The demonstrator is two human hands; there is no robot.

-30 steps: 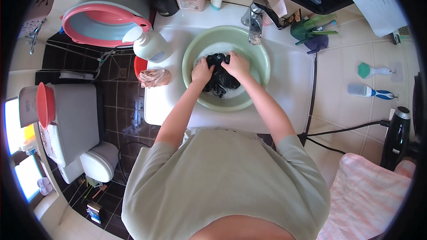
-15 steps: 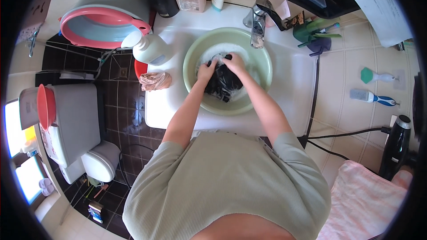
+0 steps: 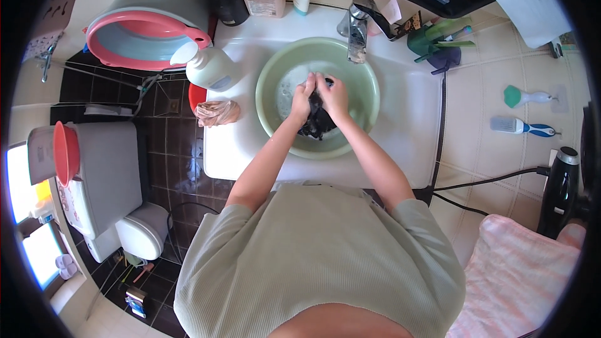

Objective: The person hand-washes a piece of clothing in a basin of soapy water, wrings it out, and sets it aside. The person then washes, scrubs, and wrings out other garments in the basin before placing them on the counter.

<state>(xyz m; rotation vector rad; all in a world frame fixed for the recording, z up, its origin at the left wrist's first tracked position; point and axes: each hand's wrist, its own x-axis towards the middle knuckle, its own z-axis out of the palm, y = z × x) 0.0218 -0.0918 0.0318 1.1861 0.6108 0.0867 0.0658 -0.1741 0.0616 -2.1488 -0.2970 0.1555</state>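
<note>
A pale green basin [image 3: 265,103] of sudsy water stands in the white sink. Over it, my left hand [image 3: 303,98] and my right hand [image 3: 333,95] come close together, both closed on a wet black cloth [image 3: 318,124]. The cloth is bunched between my fingers, and its lower end hangs toward the near side of the basin. What kind of garment or cloth it is, I cannot tell. Just beyond the basin's far right rim is the metal faucet [image 3: 357,37].
On the sink's left edge are a white pump bottle [image 3: 211,70] and a crumpled beige cloth [image 3: 217,113]. A grey-and-pink tub [image 3: 147,37] leans behind them. To the right, brushes [image 3: 523,126] and a black hair dryer [image 3: 559,188] hang on the tiled wall.
My hands have drawn closer together and gathered the black cloth, which was spread wider in the basin. It is now a narrower bunch.
</note>
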